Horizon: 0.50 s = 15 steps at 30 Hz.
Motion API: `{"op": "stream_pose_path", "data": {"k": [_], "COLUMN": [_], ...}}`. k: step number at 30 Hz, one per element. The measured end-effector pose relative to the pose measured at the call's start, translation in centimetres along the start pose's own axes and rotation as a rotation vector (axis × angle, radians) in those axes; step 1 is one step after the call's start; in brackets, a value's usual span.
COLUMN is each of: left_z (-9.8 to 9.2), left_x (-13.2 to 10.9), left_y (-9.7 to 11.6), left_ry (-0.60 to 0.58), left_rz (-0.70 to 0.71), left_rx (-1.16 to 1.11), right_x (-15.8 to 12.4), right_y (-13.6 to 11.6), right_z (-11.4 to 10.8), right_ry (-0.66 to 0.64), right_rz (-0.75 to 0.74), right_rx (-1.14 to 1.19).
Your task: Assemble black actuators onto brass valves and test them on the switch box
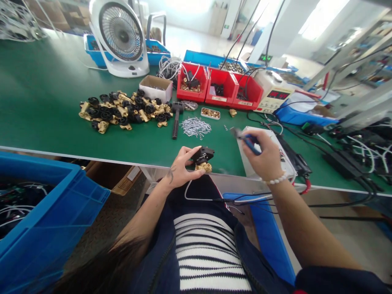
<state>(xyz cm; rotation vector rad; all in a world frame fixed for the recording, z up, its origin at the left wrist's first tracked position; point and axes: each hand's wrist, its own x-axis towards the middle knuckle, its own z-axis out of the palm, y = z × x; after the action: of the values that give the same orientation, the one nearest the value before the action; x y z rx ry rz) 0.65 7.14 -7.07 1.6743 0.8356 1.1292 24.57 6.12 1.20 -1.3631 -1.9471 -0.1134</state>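
Pinching valve, left hand holds it by fingertips; right hand, just beside, grips blue-handled tool. Bracing the valve steady seems advisable.

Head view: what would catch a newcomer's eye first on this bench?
At the near edge of the green table, the left hand holds a black-and-brass fitting while the right hand grips a blue-handled tool. Behind them to the left lies a pile of similar fittings. A white fan stands beyond the pile, and three red bins sit in a row to its right.
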Motion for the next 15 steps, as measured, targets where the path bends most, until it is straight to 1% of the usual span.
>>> {"op": "stream_pose_path", "data": {"k": [1, 2, 3, 4, 6, 7, 8, 9, 11, 12, 13, 14, 15], "left_z": [0.01, 0.02, 0.02, 0.02, -0.01, -0.02, -0.03, -0.04, -0.03, -0.01, 0.01, 0.04, 0.06], "left_x": [0.02, 0.04, 0.06, 0.09, 0.12, 0.13, 0.13, 0.13, 0.13, 0.12, 0.12, 0.11, 0.09], "left_y": [0.00, -0.01, -0.02, -0.04, -0.10, -0.12, -0.14, -0.15, -0.12, -0.08, -0.04, 0.01, 0.05], "left_ry": [-0.002, -0.004, -0.005, -0.006, -0.007, -0.007, -0.006, -0.005, -0.006, -0.007, -0.008, -0.010, -0.012], "left_rz": [0.001, 0.002, 0.003, 0.003, 0.005, 0.006, 0.007, 0.008, 0.011, 0.012, 0.013, 0.013, 0.014], "left_rx": [0.000, 0.000, 0.001, 0.003, 0.003, 0.003, 0.004, 0.005, 0.011, 0.014, 0.017, 0.021, 0.023], "right_x": [-0.02, -0.11, -0.25, -0.38, -0.47, -0.40, -0.28, -0.16, -0.12, -0.23, -0.42, -0.63, -0.79], "right_y": [-0.09, -0.18, -0.25, -0.31, -0.34, -0.33, -0.31, -0.29, -0.32, -0.37, -0.44, -0.51, -0.57], "right_z": [-0.02, 0.05, 0.16, 0.26, 0.31, 0.22, 0.11, 0.01, 0.06, 0.23, 0.47, 0.71, 0.90], "right_ry": [0.090, 0.134, 0.113, 0.038, -0.176, -0.242, -0.245, -0.180, 0.066, 0.163, 0.194, 0.154, 0.062], "right_rz": [0.049, 0.082, 0.089, 0.071, -0.004, -0.031, -0.039, -0.023, 0.054, 0.091, 0.107, 0.100, 0.073], "right_rx": [-0.022, -0.032, -0.031, -0.021, 0.006, 0.012, 0.017, 0.022, 0.037, 0.048, 0.060, 0.070, 0.080]}}
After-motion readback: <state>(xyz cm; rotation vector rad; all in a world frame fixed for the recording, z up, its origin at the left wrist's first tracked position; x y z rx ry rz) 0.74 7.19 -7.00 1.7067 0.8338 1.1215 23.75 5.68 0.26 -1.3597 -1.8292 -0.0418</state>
